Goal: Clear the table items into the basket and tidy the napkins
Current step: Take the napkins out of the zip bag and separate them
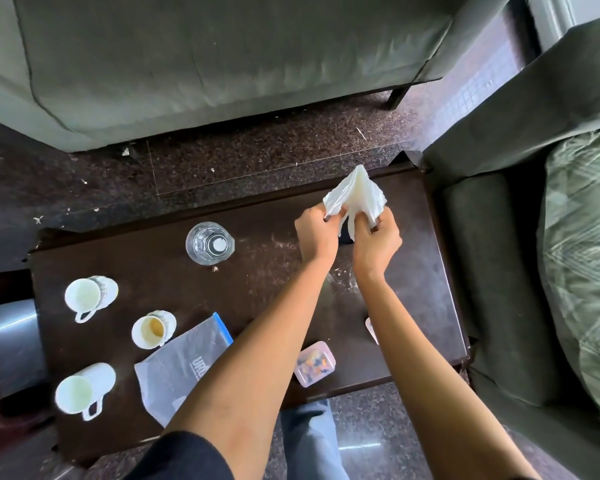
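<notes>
Above the far right part of the dark wooden table (264,278), my left hand (316,230) and my right hand (378,237) both pinch a white napkin (355,194), which stands up crumpled between them. On the table's left side stand three white mugs (90,296) (152,329) (84,389); the middle one has brown residue inside. A clear glass tumbler (209,242) stands upright at the far edge. A grey plastic zip bag (184,365) lies near the front. A small pink lidded box (314,363) sits between my forearms.
A grey bin or basket (13,344) stands on the floor left of the table. A grey sofa (205,60) runs along the far side and an armchair (499,271) with a patterned cushion sits to the right. Another small pink item (370,329) peeks out behind my right forearm.
</notes>
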The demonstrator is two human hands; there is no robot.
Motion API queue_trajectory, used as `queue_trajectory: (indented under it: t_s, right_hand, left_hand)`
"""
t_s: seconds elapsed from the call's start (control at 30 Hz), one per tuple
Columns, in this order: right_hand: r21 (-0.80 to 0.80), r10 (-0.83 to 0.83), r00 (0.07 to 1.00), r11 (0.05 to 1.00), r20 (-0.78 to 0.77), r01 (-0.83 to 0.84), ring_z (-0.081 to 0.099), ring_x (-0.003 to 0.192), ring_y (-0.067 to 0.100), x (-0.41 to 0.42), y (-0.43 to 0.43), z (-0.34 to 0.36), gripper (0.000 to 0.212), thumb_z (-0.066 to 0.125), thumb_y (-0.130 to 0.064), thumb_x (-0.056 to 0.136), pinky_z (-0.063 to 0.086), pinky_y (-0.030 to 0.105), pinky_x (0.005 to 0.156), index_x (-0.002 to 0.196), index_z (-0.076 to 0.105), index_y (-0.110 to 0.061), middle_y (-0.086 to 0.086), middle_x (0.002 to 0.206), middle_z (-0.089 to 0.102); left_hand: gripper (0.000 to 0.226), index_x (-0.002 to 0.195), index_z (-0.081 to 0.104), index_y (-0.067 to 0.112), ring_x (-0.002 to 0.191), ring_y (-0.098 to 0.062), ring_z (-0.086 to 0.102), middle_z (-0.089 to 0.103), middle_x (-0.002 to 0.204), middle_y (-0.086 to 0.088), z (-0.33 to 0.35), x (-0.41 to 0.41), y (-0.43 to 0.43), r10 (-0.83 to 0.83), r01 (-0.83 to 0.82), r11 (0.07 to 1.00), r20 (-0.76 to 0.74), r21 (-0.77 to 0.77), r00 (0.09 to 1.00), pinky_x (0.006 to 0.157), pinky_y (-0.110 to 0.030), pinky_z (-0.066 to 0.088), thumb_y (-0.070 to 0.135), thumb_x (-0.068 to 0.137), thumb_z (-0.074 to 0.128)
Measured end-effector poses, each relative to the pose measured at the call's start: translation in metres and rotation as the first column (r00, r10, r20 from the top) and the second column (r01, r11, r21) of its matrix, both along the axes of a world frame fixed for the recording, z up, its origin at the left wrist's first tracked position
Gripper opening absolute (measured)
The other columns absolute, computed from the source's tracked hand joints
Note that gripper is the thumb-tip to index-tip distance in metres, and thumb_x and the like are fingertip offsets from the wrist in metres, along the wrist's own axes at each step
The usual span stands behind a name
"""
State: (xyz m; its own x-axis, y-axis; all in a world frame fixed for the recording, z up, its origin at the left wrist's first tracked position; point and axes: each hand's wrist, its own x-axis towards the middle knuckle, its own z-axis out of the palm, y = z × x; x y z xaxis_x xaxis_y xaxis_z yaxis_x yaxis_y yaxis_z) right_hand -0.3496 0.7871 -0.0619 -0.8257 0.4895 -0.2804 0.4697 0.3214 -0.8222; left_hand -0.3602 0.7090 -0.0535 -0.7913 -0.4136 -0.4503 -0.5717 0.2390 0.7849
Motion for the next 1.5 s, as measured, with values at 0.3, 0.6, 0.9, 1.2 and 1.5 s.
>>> queue_trajectory:
  t_s: [0.3,0.6,0.9,1.2,1.5]
  right_hand:
    - [0.081,0.177,0.969,0.978,0.173,-0.193,0.044,0.057,0.008,0.001,0.008,-0.015,0.010,0.061,-0.015,0.083,0.038,0.021,0.054,0.077,0.053,-0.015,-0.010,0.064,0.052]
    - [0.232,0.131,0.936,0.949,0.326,-0.214,0.048,0.095,0.032,0.002,0.007,-0.025,0.020,0.053,-0.022,0.083,0.047,0.040,0.083,0.098,0.063,-0.012,0.009,0.082,0.055]
    - [0.457,0.268,0.915,0.802,0.301,-0.385,0.048,0.085,0.028,0.004,0.012,-0.014,0.021,0.055,-0.028,0.088,0.035,0.038,0.081,0.089,0.064,-0.010,-0.001,0.064,0.050]
    - [0.348,0.378,0.794,0.749,0.476,-0.564,0.043,0.134,0.026,-0.006,0.010,-0.025,0.023,0.043,-0.013,0.092,0.031,0.035,0.101,0.094,0.065,-0.005,0.015,0.104,0.069]
    - [0.388,0.454,0.838,0.745,0.302,-0.543,0.036,0.140,0.033,0.006,0.017,-0.013,0.020,0.047,-0.009,0.093,0.033,0.041,0.106,0.084,0.061,0.001,0.027,0.114,0.066]
  left_hand:
    - [0.027,0.083,0.067,0.006,0.078,-0.029,0.062,0.068,0.079,-0.010,-0.010,0.008,0.000,-0.094,0.112,0.989,0.183,-0.095,0.979,0.058,-0.032,0.048,0.032,0.083,0.061]
    - [0.022,0.090,0.069,0.009,0.083,-0.035,0.065,0.068,0.087,-0.013,-0.013,0.014,0.002,-0.309,0.344,0.865,0.151,-0.364,0.939,0.067,-0.039,0.052,0.025,0.092,0.054]
    - [0.021,0.093,0.065,0.013,0.084,-0.031,0.065,0.069,0.089,-0.009,-0.018,0.020,0.001,-0.290,0.318,0.849,0.131,-0.422,0.948,0.064,-0.036,0.050,0.029,0.091,0.051]
    - [0.026,0.095,0.065,0.016,0.087,-0.032,0.066,0.069,0.092,-0.008,-0.027,0.018,0.009,-0.338,0.427,0.805,0.274,-0.412,0.900,0.063,-0.032,0.044,0.037,0.094,0.050]
    - [0.024,0.083,0.062,0.016,0.080,-0.032,0.065,0.069,0.082,-0.007,-0.019,0.023,0.001,-0.326,0.391,0.788,0.216,-0.475,0.920,0.057,-0.029,0.039,0.032,0.094,0.047]
